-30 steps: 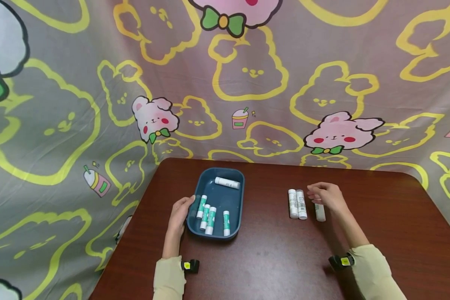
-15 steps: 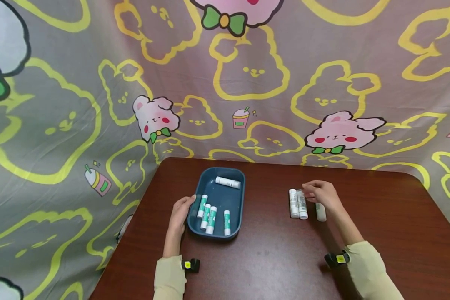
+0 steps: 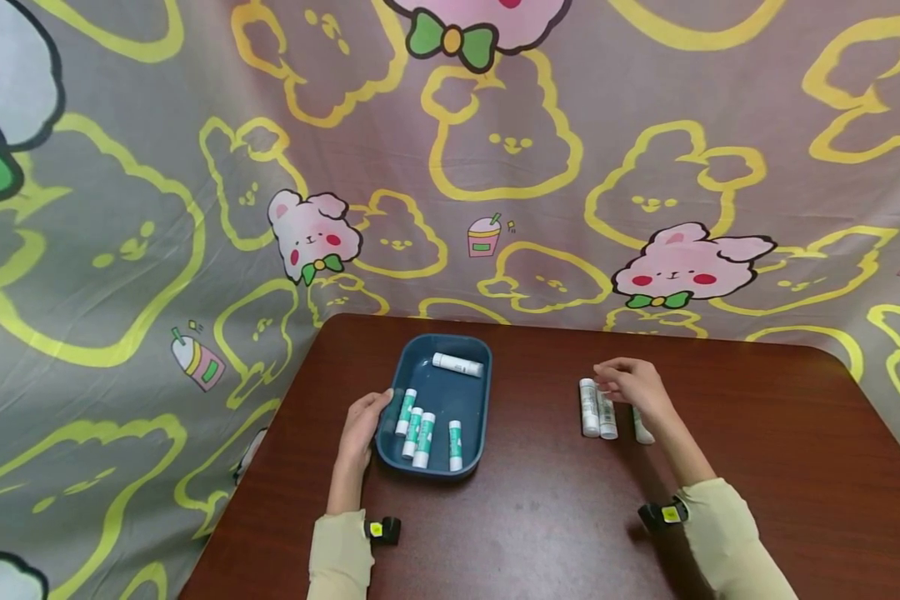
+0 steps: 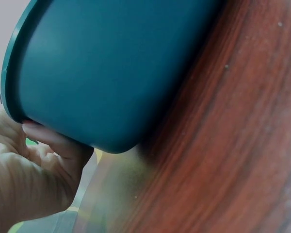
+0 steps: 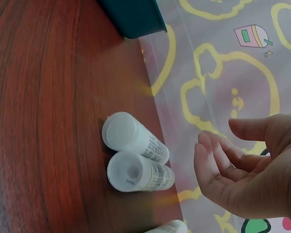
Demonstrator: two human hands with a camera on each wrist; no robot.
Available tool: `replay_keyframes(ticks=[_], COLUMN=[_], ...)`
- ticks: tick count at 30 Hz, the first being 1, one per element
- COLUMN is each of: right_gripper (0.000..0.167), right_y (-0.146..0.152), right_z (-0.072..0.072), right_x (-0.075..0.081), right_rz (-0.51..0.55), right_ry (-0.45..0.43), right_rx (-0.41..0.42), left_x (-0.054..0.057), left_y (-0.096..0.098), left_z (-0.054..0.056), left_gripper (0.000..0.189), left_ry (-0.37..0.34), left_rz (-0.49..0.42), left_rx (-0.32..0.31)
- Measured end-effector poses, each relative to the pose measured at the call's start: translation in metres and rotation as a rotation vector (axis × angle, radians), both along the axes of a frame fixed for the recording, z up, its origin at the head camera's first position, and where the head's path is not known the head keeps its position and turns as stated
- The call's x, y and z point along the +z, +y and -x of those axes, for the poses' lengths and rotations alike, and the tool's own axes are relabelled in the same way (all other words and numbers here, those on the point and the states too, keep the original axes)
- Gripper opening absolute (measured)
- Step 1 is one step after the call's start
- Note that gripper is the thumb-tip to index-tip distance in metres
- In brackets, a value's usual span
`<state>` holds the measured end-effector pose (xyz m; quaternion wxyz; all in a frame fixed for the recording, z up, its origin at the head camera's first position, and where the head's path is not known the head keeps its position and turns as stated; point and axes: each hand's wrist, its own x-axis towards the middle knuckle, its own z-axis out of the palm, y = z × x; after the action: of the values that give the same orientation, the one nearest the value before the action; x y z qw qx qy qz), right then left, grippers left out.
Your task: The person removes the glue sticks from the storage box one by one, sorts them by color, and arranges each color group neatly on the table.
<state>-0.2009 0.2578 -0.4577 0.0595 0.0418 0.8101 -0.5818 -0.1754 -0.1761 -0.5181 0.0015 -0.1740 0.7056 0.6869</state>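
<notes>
A dark blue tray (image 3: 453, 393) stands on the table, left of the middle. My left hand (image 3: 361, 427) holds its left side, with fingers against the wall just under the rim in the left wrist view. Inside the tray lie several glue sticks (image 3: 423, 440) with green labels and a white one (image 3: 457, 365) at the far end. On the right, my right hand (image 3: 636, 388) hovers over two white glue sticks (image 5: 136, 135) lying side by side. Its fingers are loosely bent with nothing between them. A third white glue stick (image 3: 642, 427) is partly hidden under this hand.
The brown wooden table (image 3: 540, 517) carries everything. A grey cloth with cartoon bears (image 3: 510, 142) hangs directly behind it and on the left. Bare tabletop separates the tray from the white glue sticks.
My right hand has moved left, from beside the third white glue stick to above the pair. The left hand keeps its hold on the tray, and the glue sticks have not moved.
</notes>
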Motion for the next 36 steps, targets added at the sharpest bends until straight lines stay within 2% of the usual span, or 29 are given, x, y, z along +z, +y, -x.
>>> replay_keyframes(ticks=[16, 27, 36], right_gripper=[0.041, 0.039, 0.038], right_y=[-0.016, -0.023, -0.033], right_z=[0.007, 0.010, 0.011], right_x=[0.000, -0.001, -0.006], right_rz=[0.006, 0.001, 0.005], right_ry=[-0.011, -0.007, -0.001], right_rx=[0.013, 0.051, 0.066], left_x=[0.000, -0.002, -0.001], left_y=[0.000, 0.000, 0.000], left_z=[0.000, 0.000, -0.002], left_gripper=[0.032, 0.032, 0.032], left_ry=[0.008, 0.009, 0.004], left_rz=[-0.003, 0.002, 0.008], left_rx=[0.003, -0.004, -0.008])
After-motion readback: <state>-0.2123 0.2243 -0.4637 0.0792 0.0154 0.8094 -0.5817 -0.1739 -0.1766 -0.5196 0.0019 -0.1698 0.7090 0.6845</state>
